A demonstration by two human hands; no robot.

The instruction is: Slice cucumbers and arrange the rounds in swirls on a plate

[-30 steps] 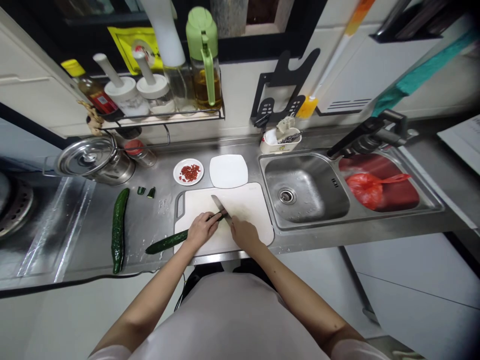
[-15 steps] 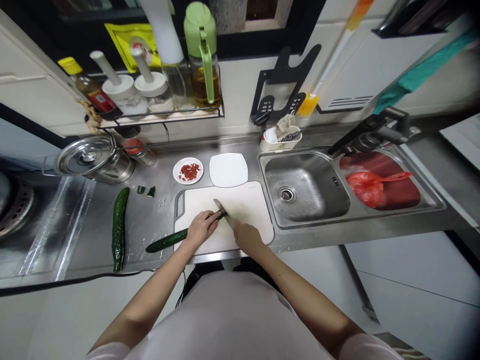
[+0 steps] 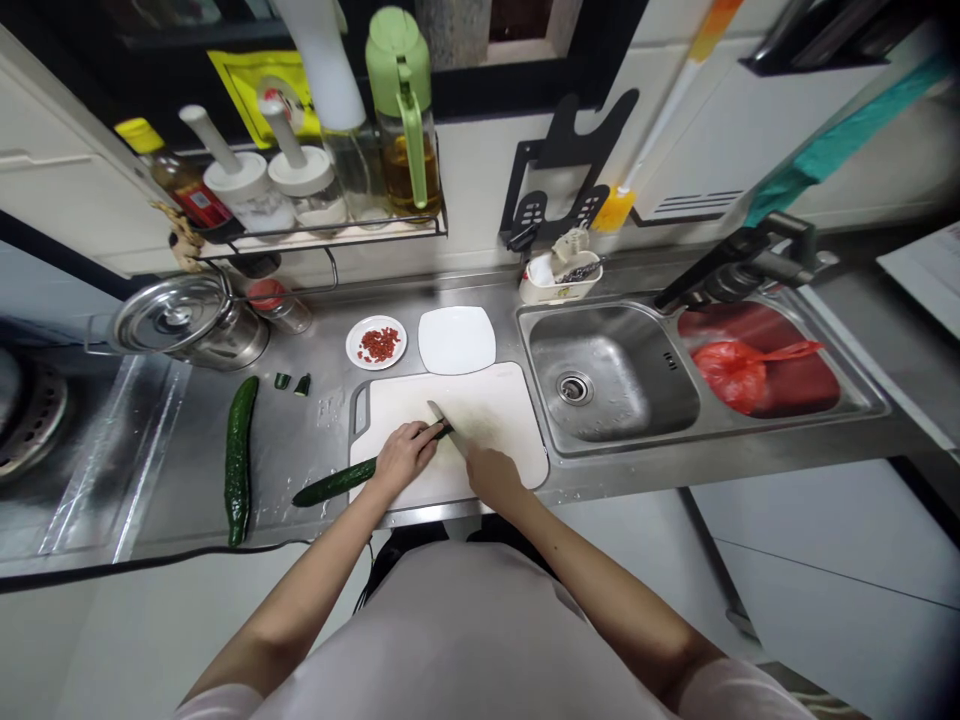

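On the white cutting board [image 3: 517, 400] my left hand [image 3: 405, 455] is closed over a dark green cucumber [image 3: 334, 484]. The cucumber's left end sticks out past the board onto the counter, and its right end shows at my fingertips. My right hand [image 3: 493, 475] grips a knife [image 3: 456, 436], its handle hidden in the fist. The blade slants up and left, close against the cucumber's right end. A second, whole cucumber [image 3: 238, 460] lies on the counter to the left. Two small cucumber ends [image 3: 302, 385] rest above and to its right.
Behind the board stand a plate of chopped red pieces [image 3: 376, 343] and a white square plate [image 3: 457, 340]. To the right is a steel sink [image 3: 622, 370], with a red bag [image 3: 739, 375] in its second basin. A lidded pot [image 3: 187, 320] and a bottle rack [image 3: 322, 240] are at back left.
The knife and my right hand have shifted very slightly at the cucumber's end. My left hand stays on the cucumber, and nothing else has visibly moved.
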